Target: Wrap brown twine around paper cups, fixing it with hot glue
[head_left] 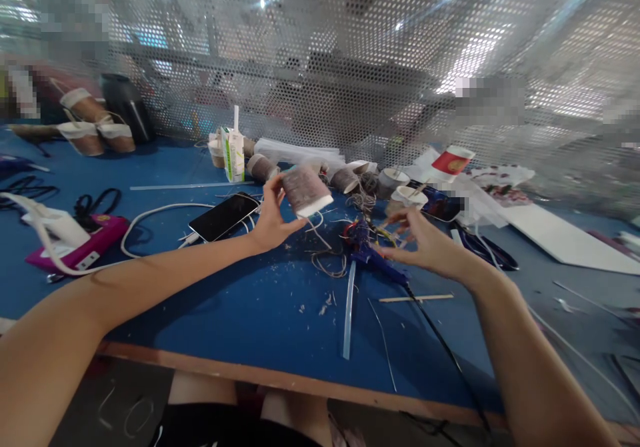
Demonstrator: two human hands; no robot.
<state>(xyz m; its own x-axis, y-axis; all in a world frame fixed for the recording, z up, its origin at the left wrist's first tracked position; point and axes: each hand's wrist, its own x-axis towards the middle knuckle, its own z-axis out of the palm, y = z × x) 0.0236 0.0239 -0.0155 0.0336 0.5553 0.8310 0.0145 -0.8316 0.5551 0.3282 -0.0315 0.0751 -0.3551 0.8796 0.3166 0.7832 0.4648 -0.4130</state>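
My left hand [273, 217] holds a brown-wrapped cup [306, 190] with a white rim, tilted to the right above the table. A strand of string [320, 234] hangs from it. My right hand [413, 240] has its fingers apart, just above and right of a blue glue gun [377, 260] that lies on the table. Small yellowish bits beside the fingertips are too blurred to name. A clear glue stick [349, 310] extends from the glue gun toward the front edge. Loose brown string [333, 265] lies between the hands.
A phone [225, 217] and a purple power strip [83, 240] with white cables lie left. Behind stand a drink carton [234, 155] and several wrapped cups [345, 179]. A wooden stick [416, 298], a black cord [445, 347] and a white board [565, 237] lie right.
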